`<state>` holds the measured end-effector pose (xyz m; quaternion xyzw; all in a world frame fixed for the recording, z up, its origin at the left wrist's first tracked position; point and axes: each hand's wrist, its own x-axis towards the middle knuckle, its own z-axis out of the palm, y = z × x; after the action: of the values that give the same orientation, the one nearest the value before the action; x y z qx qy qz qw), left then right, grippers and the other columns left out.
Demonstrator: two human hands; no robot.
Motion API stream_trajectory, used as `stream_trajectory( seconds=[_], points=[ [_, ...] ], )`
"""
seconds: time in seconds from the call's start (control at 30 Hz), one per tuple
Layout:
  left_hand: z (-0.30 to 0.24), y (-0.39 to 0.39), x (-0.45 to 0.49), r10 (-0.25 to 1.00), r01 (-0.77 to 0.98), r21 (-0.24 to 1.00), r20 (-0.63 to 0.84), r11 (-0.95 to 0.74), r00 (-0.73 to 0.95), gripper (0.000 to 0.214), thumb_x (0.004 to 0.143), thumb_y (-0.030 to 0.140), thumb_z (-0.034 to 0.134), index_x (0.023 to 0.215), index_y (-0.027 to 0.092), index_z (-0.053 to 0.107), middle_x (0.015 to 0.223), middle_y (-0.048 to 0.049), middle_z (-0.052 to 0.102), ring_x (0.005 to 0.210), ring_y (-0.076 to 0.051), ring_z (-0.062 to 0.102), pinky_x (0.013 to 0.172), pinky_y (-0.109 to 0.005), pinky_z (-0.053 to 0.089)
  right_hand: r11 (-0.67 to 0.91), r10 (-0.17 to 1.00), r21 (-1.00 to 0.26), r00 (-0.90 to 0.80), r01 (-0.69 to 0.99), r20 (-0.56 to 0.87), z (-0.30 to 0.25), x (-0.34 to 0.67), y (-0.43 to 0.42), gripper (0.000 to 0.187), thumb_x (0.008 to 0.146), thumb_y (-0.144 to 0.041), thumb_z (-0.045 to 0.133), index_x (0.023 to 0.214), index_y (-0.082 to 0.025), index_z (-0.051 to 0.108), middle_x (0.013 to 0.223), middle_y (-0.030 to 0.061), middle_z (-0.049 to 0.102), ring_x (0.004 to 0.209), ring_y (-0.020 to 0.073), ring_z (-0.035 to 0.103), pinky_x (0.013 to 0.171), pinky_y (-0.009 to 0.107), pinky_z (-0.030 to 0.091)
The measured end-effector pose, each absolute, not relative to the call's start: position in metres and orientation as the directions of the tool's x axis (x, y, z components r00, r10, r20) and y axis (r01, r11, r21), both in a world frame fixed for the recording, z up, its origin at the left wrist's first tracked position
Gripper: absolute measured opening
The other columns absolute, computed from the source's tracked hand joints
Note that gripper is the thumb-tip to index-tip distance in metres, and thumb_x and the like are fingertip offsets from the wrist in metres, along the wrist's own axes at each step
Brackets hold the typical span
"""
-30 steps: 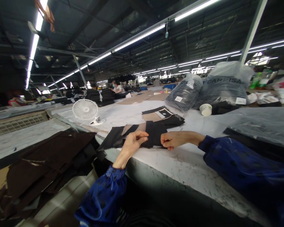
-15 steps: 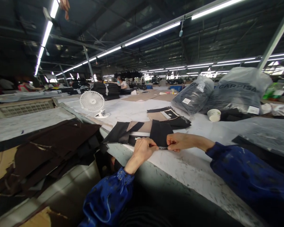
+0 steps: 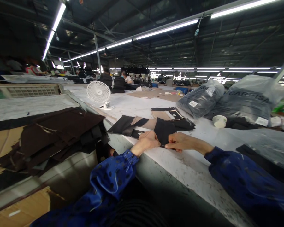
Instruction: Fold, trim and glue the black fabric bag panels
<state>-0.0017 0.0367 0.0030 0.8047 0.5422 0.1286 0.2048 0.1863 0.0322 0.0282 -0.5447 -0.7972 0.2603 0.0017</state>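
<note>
Both of my hands are at the near edge of a black fabric piece (image 3: 165, 129) lying on the white table (image 3: 175, 157). My left hand (image 3: 148, 139) is closed at the fabric's near left corner, its fingertips partly hidden behind its own back. On the near right side, my right hand (image 3: 180, 141) pinches the same edge between thumb and forefinger. Left of this piece lie more black and beige fabric pieces (image 3: 123, 124), overlapping one another. Just beyond sits another stack of black and beige cut pieces (image 3: 162, 114) with a small framed label patch (image 3: 174, 114) on it.
A white fan (image 3: 98, 92) stands at the table's left edge. Plastic-wrapped dark bundles (image 3: 201, 98) and a paper cup (image 3: 219, 121) are at the right. Dark brown fabric sheets (image 3: 59, 132) are heaped on the lower left. Other people (image 3: 127, 78) are far back.
The camera view has shifted, so the scene sits further right. My left hand has rolled over more at the fabric edge, and my right fingers have slid slightly left along it.
</note>
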Motion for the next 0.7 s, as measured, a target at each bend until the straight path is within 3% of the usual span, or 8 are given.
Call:
stream_trajectory(
  seconds=[0.1,0.17,0.27,0.33,0.4,0.47,0.57,0.7],
  points=[
    [0.005,0.035,-0.001,0.923,0.828,0.452,-0.029,-0.331,0.385,0.023,0.089,0.034,0.058,0.097,0.014,0.064,0.099,-0.005,0.066,0.093,-0.019,0.063,0.083,-0.038,0.052,0.3,0.861,-0.293,-0.39,0.908,-0.327,0.034,0.178,0.031,0.039,0.083,-0.051,0.051,0.063,-0.019,0.047,0.05,0.0019,0.056,0.05,0.0154,0.057,0.05,0.025,0.039],
    [0.007,0.035,-0.001,0.92,0.834,0.444,-0.052,-0.327,0.388,0.023,0.089,0.033,0.058,0.1,0.014,0.063,0.102,-0.006,0.065,0.094,-0.019,0.063,0.084,-0.039,0.052,0.333,0.883,-0.143,-0.361,0.932,-0.298,0.038,0.17,0.028,0.04,0.084,-0.052,0.049,0.062,-0.019,0.048,0.057,0.0047,0.06,0.058,0.0186,0.06,0.053,0.026,0.038],
    [0.009,0.035,-0.001,0.917,0.838,0.44,-0.076,-0.322,0.392,0.025,0.089,0.033,0.058,0.103,0.014,0.063,0.105,-0.0067,0.065,0.096,-0.019,0.062,0.085,-0.04,0.052,0.339,0.936,0.104,-0.325,0.935,-0.136,0.043,0.156,0.021,0.031,0.081,-0.048,0.055,0.073,-0.018,0.054,0.076,0.0087,0.066,0.076,0.0253,0.063,0.058,0.028,0.037],
    [0.01,0.034,-0.001,0.917,0.837,0.444,-0.074,-0.32,0.391,0.025,0.089,0.034,0.059,0.103,0.014,0.063,0.104,-0.0065,0.065,0.096,-0.019,0.062,0.085,-0.04,0.051,0.371,0.929,0.162,-0.366,0.915,-0.061,0.043,0.147,0.019,0.017,0.079,-0.035,0.058,0.084,-0.019,0.055,0.087,0.0094,0.067,0.083,0.0265,0.063,0.061,0.029,0.037],
    [0.012,0.033,-0.002,0.921,0.834,0.454,-0.068,-0.314,0.384,0.024,0.088,0.035,0.059,0.099,0.013,0.064,0.1,-0.0058,0.066,0.093,-0.019,0.063,0.084,-0.039,0.051,0.459,0.888,0.087,-0.455,0.884,-0.063,0.041,0.143,0.022,0.01,0.076,-0.019,0.055,0.087,-0.018,0.054,0.087,0.0082,0.067,0.081,0.0236,0.063,0.062,0.028,0.039],
    [0.014,0.031,-0.003,0.926,0.824,0.475,-0.048,-0.31,0.375,0.02,0.087,0.033,0.06,0.089,0.014,0.066,0.093,-0.0051,0.068,0.088,-0.017,0.063,0.083,-0.037,0.051,0.488,0.852,-0.14,-0.505,0.862,-0.141,0.037,0.146,0.029,0.011,0.073,-0.012,0.053,0.082,-0.018,0.052,0.077,0.0051,0.066,0.071,0.0195,0.063,0.058,0.026,0.041],
    [0.014,0.029,-0.004,0.931,0.786,0.533,0.009,-0.313,0.364,0.012,0.078,0.026,0.067,0.07,0.017,0.068,0.08,-0.0069,0.071,0.082,-0.019,0.063,0.077,-0.033,0.048,0.338,0.831,-0.486,-0.498,0.806,-0.247,0.029,0.157,0.04,0.009,0.072,-0.019,0.057,0.079,-0.018,0.05,0.065,0.0003,0.063,0.06,0.0163,0.062,0.055,0.025,0.046],
    [0.01,0.033,-0.009,0.925,0.699,0.634,0.074,-0.332,0.373,0.009,0.067,0.022,0.068,0.059,0.018,0.068,0.076,-0.0091,0.072,0.078,-0.022,0.062,0.067,-0.031,0.044,0.297,0.85,-0.58,-0.487,0.759,-0.201,0.021,0.166,0.045,0.015,0.071,-0.027,0.061,0.076,-0.018,0.051,0.063,-0.0011,0.061,0.059,0.0151,0.062,0.055,0.025,0.05]
  ],
)
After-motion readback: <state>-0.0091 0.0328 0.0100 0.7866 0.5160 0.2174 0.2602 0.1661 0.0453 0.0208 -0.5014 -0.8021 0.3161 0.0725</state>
